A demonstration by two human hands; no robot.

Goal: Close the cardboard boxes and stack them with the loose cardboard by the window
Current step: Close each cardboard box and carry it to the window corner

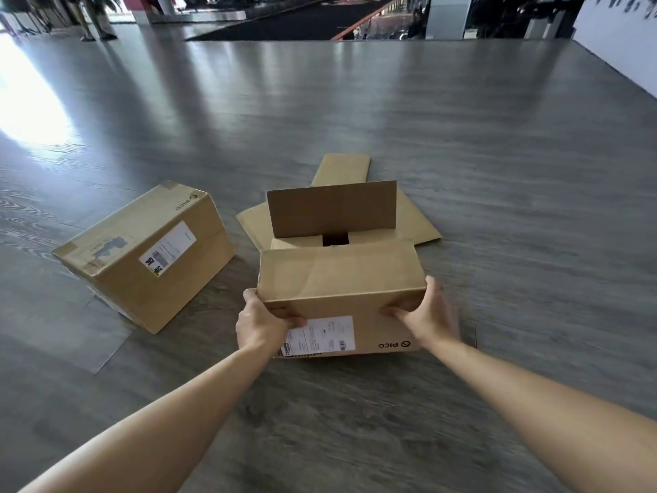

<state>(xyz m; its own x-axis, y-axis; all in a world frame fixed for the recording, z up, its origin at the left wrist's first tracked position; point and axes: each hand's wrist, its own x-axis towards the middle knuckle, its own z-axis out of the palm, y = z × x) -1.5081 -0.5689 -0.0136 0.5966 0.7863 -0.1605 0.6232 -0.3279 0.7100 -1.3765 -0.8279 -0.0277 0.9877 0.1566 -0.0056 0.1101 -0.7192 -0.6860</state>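
A: Near box (341, 279) sits on the floor (497, 172), dead centre, just ahead of both arms. Near flap folded flat over the top; far flap (331, 208) standing upright; a dark gap shows between them.

B: Grip?

A: Left hand (261, 323) at the near left corner, fingers curled round the edge, thumb across the front face beside the label. Right hand (428, 314) at the near right corner, fingers wrapped round the side, thumb pressed on the front. Both hold the box.

B: Writing?

A: Front face reads "PICO" with a round logo (394, 345), upside down from here. White shipping label (320, 335) to its left, barcode and small print, too small to read.

B: Count of boxes?

A: Two. Second box (142, 257) lies to the left, apart from the first, flaps shut, tipped at an angle to the floor boards. Same "PICO" mark (186, 202) near its far corner. One white label (167, 249) with barcodes on top, text unreadable. Tape patches at its corners.

B: Loose cardboard?

A: Flat sheets (343, 169) on the floor just behind the near box, partly hidden by it. At least two overlapping pieces; exact count I cannot tell.

B: Further out?

A: Grey wood-pattern floor, bright glare (28, 101) at far left. A person's legs (97, 19) stand far off, top left.
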